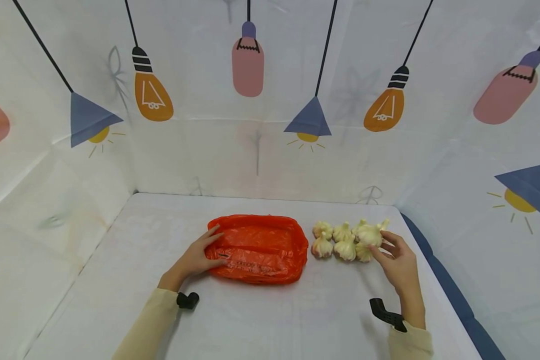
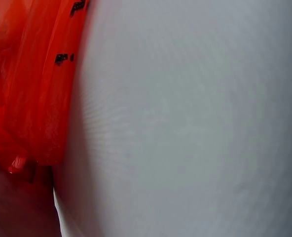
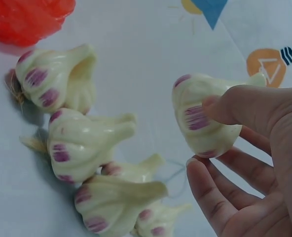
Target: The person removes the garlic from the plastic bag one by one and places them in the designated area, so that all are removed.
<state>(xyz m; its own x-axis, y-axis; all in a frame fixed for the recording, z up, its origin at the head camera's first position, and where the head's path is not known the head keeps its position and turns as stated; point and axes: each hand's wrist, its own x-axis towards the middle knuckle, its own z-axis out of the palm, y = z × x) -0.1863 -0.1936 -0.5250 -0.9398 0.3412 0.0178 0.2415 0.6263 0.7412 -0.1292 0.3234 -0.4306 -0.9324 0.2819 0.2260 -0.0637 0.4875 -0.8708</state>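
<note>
A garlic bulb (image 1: 368,235) with a pale, purple-streaked skin is pinched between the thumb and fingers of my right hand (image 1: 398,262). In the right wrist view this bulb (image 3: 193,133) is held apart from the others. Several more garlic bulbs (image 1: 344,249) sit clustered on the table, just left of that hand. My left hand (image 1: 197,256) rests on the left end of a red plastic bag (image 1: 261,245), thumb and fingers spread apart. Black print marks the bag's front. Only a dim part of the left hand appears in the left wrist view, beside the bag (image 2: 32,89).
The white table (image 1: 270,320) carries the bag at its middle and the bulbs to the right. A pale curtain (image 1: 261,165) printed with lamps hangs behind and at both sides. Something dark blue (image 1: 450,285) lines the table's right edge.
</note>
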